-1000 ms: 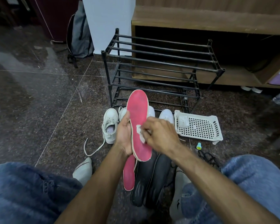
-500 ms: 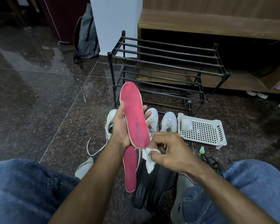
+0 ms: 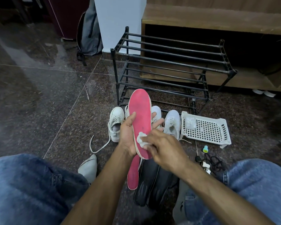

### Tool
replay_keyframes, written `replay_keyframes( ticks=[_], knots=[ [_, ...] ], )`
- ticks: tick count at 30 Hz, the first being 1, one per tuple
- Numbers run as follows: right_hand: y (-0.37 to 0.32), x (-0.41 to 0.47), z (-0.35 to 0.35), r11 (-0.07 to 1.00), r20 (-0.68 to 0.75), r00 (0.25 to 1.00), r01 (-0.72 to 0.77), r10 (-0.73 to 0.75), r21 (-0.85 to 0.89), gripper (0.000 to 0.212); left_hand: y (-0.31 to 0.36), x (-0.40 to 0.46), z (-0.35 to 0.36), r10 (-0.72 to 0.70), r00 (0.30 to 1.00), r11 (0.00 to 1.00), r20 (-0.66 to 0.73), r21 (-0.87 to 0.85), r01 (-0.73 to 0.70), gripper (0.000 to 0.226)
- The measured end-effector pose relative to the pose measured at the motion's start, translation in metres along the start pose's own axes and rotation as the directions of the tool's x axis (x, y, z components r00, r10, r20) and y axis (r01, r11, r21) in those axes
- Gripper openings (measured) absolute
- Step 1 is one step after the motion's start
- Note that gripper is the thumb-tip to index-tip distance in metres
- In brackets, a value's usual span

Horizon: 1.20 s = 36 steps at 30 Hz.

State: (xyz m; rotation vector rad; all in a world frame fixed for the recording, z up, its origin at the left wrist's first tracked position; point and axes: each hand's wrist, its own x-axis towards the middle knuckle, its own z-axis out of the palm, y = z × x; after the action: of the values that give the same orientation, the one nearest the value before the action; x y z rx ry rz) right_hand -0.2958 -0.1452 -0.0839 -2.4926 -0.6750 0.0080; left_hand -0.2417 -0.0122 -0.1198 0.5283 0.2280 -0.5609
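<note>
My left hand [image 3: 128, 135] holds a pink insole [image 3: 140, 117] upright from behind, thumb on its left edge and fingertips showing past its right edge. My right hand [image 3: 165, 150] pinches a small white wipe [image 3: 141, 141] and presses it against the lower part of the insole. A second pink insole [image 3: 133, 174] lies on the floor below, beside two black insoles [image 3: 152, 182].
Several white sneakers [image 3: 115, 123] stand on the dark stone floor before a black metal shoe rack [image 3: 169, 62]. A white plastic basket [image 3: 206, 129] lies to the right, with a small bottle [image 3: 205, 148] and black cords [image 3: 212, 163] near it. My jeans-clad knees flank the scene.
My right hand, which was below the insole with the wipe half a second ago, has come back up and presses the wipe on the insole's lower part. The insole is tilted slightly more upright.
</note>
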Motion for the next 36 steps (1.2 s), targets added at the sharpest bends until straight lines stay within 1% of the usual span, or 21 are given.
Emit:
replay_keyframes(
  ticks=[2, 4, 6, 8, 12, 15, 19, 21, 24, 26, 28, 30, 32, 34, 36],
  knots=[
    [0.001, 0.011, -0.005, 0.991, -0.002, 1.000, 0.000, 0.000, -0.130, 0.021, -0.003, 0.001, 0.001, -0.021, 1.000, 1.000, 0.004, 0.020, 0.021, 0.064],
    [0.003, 0.026, -0.010, 0.976, -0.034, 0.999, -0.039, 0.033, -0.212, 0.022, -0.003, 0.003, 0.001, -0.051, 0.998, 0.997, 0.023, 0.054, 0.050, 0.069],
    [0.004, 0.038, -0.016, 0.971, -0.070, 0.995, -0.084, 0.070, -0.226, 0.024, -0.001, 0.004, -0.001, -0.060, 0.997, 0.998, 0.053, 0.036, 0.058, 0.072],
    [0.000, 0.040, -0.015, 0.975, -0.060, 0.995, -0.089, 0.078, -0.204, 0.023, 0.001, 0.003, 0.000, -0.064, 0.996, 0.998, 0.057, 0.011, 0.064, 0.070],
    [-0.017, 0.009, -0.004, 0.988, 0.024, 0.999, 0.030, -0.026, -0.153, 0.024, 0.007, 0.003, -0.006, 0.029, 1.000, 0.997, -0.010, -0.069, -0.030, 0.064],
    [-0.014, 0.003, -0.006, 0.984, 0.060, 0.998, 0.032, -0.022, -0.174, 0.023, 0.002, 0.002, -0.009, 0.023, 0.999, 0.998, -0.045, -0.054, -0.025, 0.060],
    [0.003, 0.030, -0.017, 0.966, -0.075, 0.995, -0.077, 0.060, -0.247, 0.026, -0.003, 0.001, -0.003, 0.009, 0.999, 1.000, -0.035, 0.008, -0.009, 0.058],
    [0.006, 0.033, -0.017, 0.975, -0.087, 0.994, -0.076, 0.059, -0.207, 0.023, 0.002, 0.001, -0.001, 0.022, 0.999, 1.000, -0.023, 0.008, -0.022, 0.058],
    [-0.002, 0.009, -0.006, 0.989, -0.001, 0.998, 0.062, -0.063, -0.131, 0.016, 0.014, 0.000, -0.002, 0.057, 0.998, 0.998, -0.006, 0.000, -0.057, 0.059],
    [-0.005, -0.004, 0.001, 0.985, 0.010, 0.994, 0.112, -0.111, -0.132, 0.021, 0.018, -0.001, -0.001, 0.072, 0.997, 0.997, 0.001, -0.001, -0.072, 0.059],
    [-0.001, -0.004, 0.003, 0.992, -0.025, 0.995, 0.093, -0.095, -0.090, 0.026, 0.019, -0.001, 0.001, 0.079, 0.997, 0.997, -0.010, 0.009, -0.079, 0.060],
    [0.001, -0.002, 0.002, 0.998, -0.068, 0.996, 0.055, -0.056, -0.019, 0.023, 0.018, 0.000, 0.003, 0.097, 0.995, 0.995, -0.006, -0.037, -0.098, 0.060],
    [0.002, 0.001, 0.001, 0.999, -0.128, 0.992, 0.006, 0.000, 0.047, 0.018, 0.016, -0.001, 0.003, 0.106, 0.994, 0.994, 0.001, -0.038, -0.106, 0.058],
    [0.003, 0.006, 0.001, 0.993, -0.169, 0.983, -0.061, 0.078, 0.105, 0.019, 0.008, -0.003, 0.001, 0.072, 0.997, 0.997, 0.017, -0.008, -0.072, 0.059],
    [0.000, 0.008, 0.001, 0.993, -0.146, 0.985, -0.079, 0.091, 0.085, 0.022, -0.002, -0.004, -0.002, 0.030, 0.999, 1.000, 0.016, -0.002, -0.030, 0.062]
  ],
)
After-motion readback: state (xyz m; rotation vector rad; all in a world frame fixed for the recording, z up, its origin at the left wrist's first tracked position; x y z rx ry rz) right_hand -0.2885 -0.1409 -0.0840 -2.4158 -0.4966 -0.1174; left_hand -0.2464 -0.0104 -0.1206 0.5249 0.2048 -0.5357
